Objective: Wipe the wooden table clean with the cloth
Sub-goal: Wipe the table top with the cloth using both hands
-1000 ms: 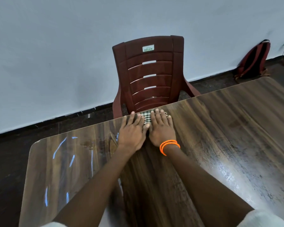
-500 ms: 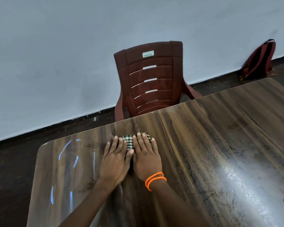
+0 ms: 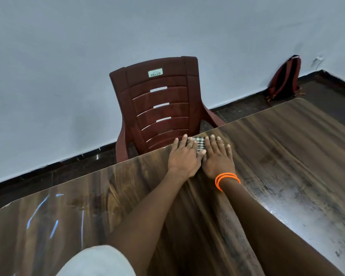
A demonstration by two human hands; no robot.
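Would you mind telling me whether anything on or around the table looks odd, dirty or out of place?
The wooden table shows grey, smeary, speckled marks on its right part, unlike the cleaner grain elsewhere. A dark red backpack leans against the wall on the floor. Both hands press the checked cloth flat right at the table's far edge.

— Where do your hands sit?
— Your left hand and right hand lie side by side on the cloth, at the table's far edge, mid-frame.
— And behind?
— The chair stands just beyond; a backpack leans against the wall, upper right.
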